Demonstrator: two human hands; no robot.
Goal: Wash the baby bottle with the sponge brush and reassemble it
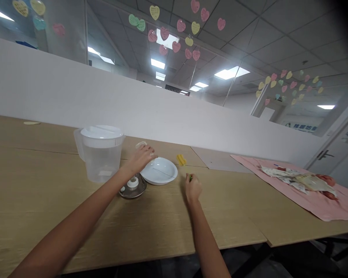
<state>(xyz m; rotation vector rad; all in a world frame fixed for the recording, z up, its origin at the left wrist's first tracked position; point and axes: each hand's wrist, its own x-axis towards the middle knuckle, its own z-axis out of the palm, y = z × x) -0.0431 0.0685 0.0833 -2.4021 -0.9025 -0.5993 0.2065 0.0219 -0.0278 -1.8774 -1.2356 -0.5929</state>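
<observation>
My left hand (139, 159) hangs over the left rim of a white shallow plate (159, 171), its fingers curled. A pale rounded object (141, 144) shows just beyond those fingers, and I cannot tell whether it is held. Left of that hand stands a clear plastic pitcher with a white lid (101, 156). A round metal dish with white parts on it (132, 186) lies under my left wrist. My right hand (193, 188) pinches a small green object (190, 177) in its fingertips. A small yellow object (181, 159) lies on the table just beyond it.
The light wood table (174, 216) runs along a white partition (104, 92). To the right lie a grey board (217, 159) and a pink cloth (321, 202) bearing a doll on printed fabric (298, 183). A pale flat piece (31, 123) lies far left.
</observation>
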